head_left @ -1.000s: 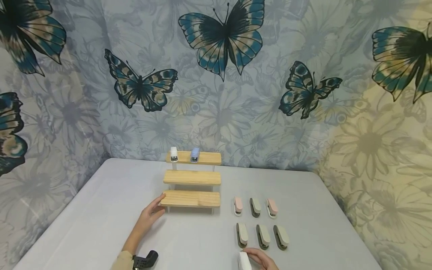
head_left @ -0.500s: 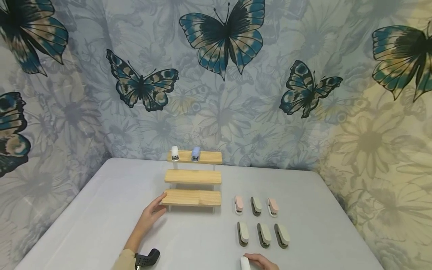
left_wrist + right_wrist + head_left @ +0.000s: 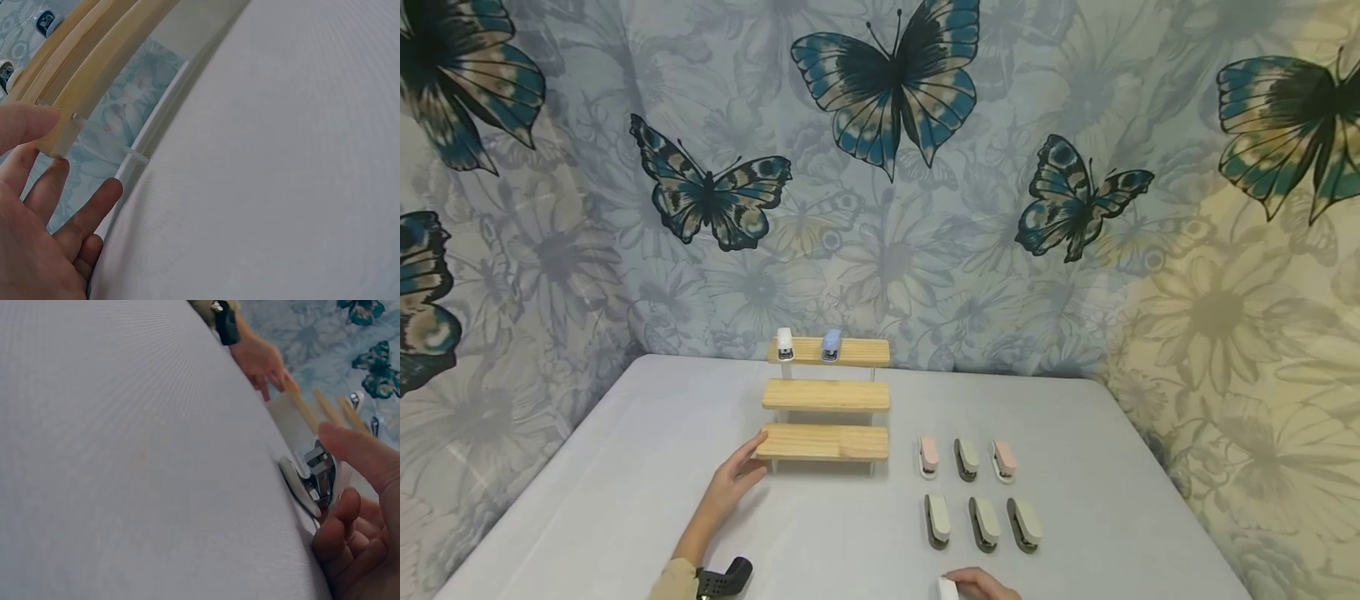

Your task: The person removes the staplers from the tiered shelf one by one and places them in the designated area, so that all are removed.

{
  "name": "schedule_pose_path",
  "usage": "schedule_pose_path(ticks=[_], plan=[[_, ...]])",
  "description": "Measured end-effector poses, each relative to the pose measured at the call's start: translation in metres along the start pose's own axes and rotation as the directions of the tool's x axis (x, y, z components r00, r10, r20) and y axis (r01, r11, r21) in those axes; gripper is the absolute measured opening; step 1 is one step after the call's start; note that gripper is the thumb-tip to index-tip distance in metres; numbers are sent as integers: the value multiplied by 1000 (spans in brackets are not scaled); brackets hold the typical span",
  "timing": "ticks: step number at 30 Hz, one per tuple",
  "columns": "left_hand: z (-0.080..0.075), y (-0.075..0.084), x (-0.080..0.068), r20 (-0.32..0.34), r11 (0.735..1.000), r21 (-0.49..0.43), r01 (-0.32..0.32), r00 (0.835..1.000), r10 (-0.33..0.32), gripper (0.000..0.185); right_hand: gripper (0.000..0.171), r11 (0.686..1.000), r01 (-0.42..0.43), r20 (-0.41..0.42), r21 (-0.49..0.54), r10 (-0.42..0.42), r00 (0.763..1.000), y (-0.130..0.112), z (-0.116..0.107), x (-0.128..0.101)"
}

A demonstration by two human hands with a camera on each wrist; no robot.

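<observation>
The left hand (image 3: pixel 735 480) is resting with relaxed fingers against the near left corner of the wooden stepped shelf (image 3: pixel 825 406). The right hand (image 3: pixel 981 585) is curling around a white mini stapler (image 3: pixel 947 590) at the table's (image 3: pixel 625 467) near edge.

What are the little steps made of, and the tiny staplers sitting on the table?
The three-step shelf looks like pale, unvarnished wood: grain lines show on each board, and its thin legs seem to be clear plastic. The mini staplers seem to have smooth matte plastic shells in pink, sage and beige. The white stapler in the right hand shows shiny metal inside, likely steel.
</observation>
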State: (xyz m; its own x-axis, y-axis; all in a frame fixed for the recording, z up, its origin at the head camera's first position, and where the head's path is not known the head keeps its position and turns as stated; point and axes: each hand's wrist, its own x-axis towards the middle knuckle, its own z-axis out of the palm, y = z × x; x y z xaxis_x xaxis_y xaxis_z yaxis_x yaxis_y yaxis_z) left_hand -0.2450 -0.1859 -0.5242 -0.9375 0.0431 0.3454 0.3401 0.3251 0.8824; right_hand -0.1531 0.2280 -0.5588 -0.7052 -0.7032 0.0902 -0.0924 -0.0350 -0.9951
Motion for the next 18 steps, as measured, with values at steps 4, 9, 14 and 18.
schedule_pose_path(ticks=[4, 9, 14, 18], plan=[[0, 0, -1, 5, 1000, 2, -6, 1000, 6, 46, 29, 999, -23, -6, 34, 24, 1000, 11, -3, -1], [0, -1, -3, -1, 1000, -4, -3, 1000, 3, 46, 30, 987, -56, -9, 151, 58, 998, 37, -10, -4], [3, -2, -2, -3, 1000, -3, 15, 1000, -15, 46, 31, 973, -56, -13, 223, 60, 998, 65, -21, -9], [3, 0, -1, -14, 1000, -6, 14, 1000, -14, 46, 31, 963, -51, -5, 264, 55, 998, 79, -27, -10]])
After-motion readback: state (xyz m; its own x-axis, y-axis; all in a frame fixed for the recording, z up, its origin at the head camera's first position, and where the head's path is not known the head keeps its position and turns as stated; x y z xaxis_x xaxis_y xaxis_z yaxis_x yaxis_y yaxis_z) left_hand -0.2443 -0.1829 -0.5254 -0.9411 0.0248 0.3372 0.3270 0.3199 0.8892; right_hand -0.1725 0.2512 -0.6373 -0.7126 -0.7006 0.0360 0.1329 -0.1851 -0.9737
